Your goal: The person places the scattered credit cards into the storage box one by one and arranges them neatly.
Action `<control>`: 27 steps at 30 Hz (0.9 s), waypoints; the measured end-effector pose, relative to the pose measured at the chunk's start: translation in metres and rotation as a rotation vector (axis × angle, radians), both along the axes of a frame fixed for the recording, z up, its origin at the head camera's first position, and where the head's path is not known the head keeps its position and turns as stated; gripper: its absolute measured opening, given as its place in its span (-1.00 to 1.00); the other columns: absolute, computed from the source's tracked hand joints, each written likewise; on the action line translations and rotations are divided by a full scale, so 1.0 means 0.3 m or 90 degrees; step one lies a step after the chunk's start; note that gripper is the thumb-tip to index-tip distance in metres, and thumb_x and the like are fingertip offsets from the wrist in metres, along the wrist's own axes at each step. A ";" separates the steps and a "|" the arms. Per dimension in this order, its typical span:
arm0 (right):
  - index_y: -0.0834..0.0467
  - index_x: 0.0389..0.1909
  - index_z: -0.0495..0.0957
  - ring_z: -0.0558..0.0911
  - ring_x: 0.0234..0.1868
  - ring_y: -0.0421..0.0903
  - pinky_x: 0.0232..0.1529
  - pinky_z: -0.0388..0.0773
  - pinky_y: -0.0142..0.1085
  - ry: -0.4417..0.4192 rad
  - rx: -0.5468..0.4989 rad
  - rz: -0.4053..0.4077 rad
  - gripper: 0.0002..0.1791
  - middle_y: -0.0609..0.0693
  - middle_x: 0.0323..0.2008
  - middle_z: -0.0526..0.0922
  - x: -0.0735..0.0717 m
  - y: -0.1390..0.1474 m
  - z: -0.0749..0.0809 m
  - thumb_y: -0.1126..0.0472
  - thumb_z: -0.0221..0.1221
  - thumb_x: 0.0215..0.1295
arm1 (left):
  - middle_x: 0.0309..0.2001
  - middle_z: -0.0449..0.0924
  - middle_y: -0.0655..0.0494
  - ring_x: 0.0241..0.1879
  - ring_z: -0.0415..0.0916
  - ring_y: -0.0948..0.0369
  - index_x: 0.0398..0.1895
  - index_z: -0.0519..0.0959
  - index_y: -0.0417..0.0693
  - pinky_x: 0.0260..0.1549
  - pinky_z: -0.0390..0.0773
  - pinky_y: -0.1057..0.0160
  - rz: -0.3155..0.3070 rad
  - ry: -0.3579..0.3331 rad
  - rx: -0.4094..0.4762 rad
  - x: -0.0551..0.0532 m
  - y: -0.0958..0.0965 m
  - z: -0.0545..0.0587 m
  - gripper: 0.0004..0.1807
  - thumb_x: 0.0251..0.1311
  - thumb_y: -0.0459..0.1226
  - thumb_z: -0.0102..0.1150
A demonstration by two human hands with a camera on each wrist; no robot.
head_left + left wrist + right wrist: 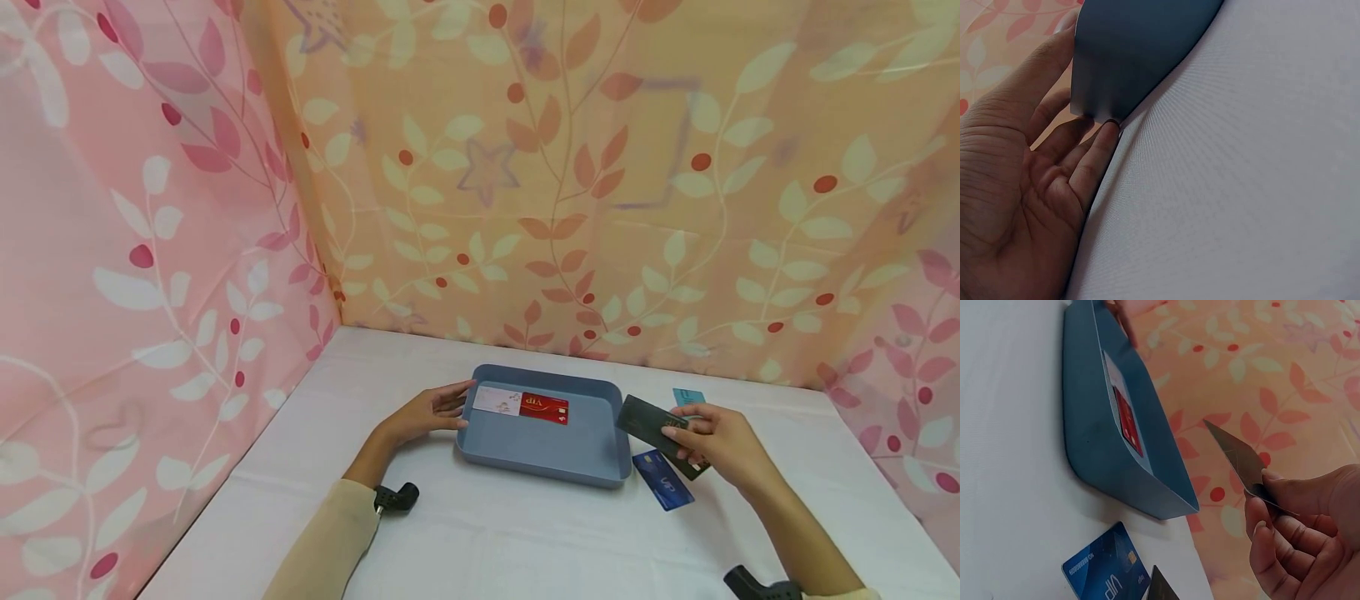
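Note:
A blue-grey tray (540, 468) lies on the white table, holding a white card (497, 400) and a red VIP card (546, 408) side by side. My left hand (427, 410) rests against the tray's left end, its fingers touching the outer wall. With thumb and fingers, my right hand (716, 440) pinches a dark card (643, 418) above the table by the tray's right end. Below it lies a blue VIP card (1107, 565). The corner of another dark card (1161, 589) shows beside that one. A light-blue card (687, 396) lies behind the right hand, partly hidden.
White cloth covers the table (480, 537). Patterned curtains stand behind it (450, 208) and along both sides. Dark straps with devices (396, 497) are worn on both wrists.

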State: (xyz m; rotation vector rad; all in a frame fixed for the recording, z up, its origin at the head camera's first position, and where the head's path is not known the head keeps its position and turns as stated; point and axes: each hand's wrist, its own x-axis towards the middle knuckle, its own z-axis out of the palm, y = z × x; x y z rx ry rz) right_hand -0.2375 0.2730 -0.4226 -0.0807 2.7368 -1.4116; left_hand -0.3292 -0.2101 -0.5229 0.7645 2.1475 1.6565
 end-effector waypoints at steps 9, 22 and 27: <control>0.38 0.21 0.49 0.69 -0.43 0.04 -0.39 0.69 -0.31 0.010 0.011 0.012 -0.44 0.07 -0.48 0.71 -0.037 -0.050 0.003 0.09 0.33 0.36 | 0.58 0.10 0.04 0.52 0.14 0.06 0.60 0.15 -0.01 0.39 0.31 0.16 0.002 0.005 -0.011 0.002 0.001 0.002 -0.10 0.24 -0.33 0.39; 0.37 0.17 0.54 0.66 -0.49 0.08 -0.45 0.68 -0.31 0.035 0.005 0.040 -0.55 0.06 -0.54 0.67 -0.110 -0.106 -0.007 0.17 0.28 0.41 | 0.58 0.12 0.10 0.52 0.15 0.08 0.60 0.17 0.06 0.42 0.27 0.11 0.009 0.006 -0.020 0.001 0.000 -0.003 -0.11 0.25 -0.32 0.40; 0.41 0.15 0.54 0.64 -0.52 -0.01 -0.50 0.69 -0.25 0.042 -0.014 0.062 -0.62 0.08 -0.55 0.67 -0.135 -0.130 -0.009 0.27 0.23 0.44 | 0.58 0.12 0.10 0.52 0.16 0.08 0.60 0.17 0.05 0.41 0.28 0.12 0.009 0.003 -0.015 0.003 0.001 0.000 -0.11 0.24 -0.31 0.40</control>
